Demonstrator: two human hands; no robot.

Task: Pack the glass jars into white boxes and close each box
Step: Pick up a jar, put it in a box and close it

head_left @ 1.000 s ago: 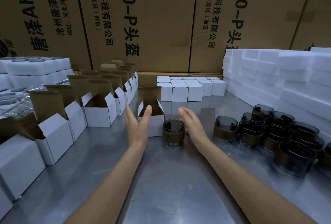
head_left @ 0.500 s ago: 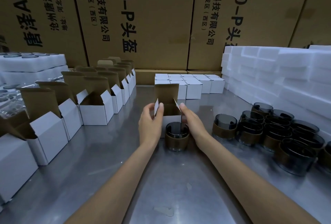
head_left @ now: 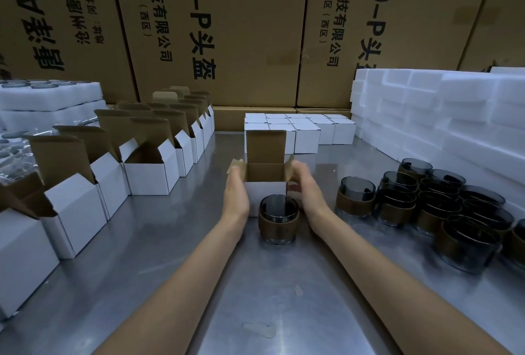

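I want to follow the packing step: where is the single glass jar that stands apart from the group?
In the head view the glass jar stands centre on the metal table, just before the open white box, between the left hand and right hand.

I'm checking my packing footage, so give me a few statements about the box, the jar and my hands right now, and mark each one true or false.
1. The open box between the hands has its lid flap standing up. True.
2. The jar is already inside that box. False: it stands on the table in front of the box.
3. The left hand and right hand are at the box's two sides. True.
4. The closed boxes lie at the far left. False: they sit behind the open box, toward the back.
5. The spare jars are grouped on the right. True.
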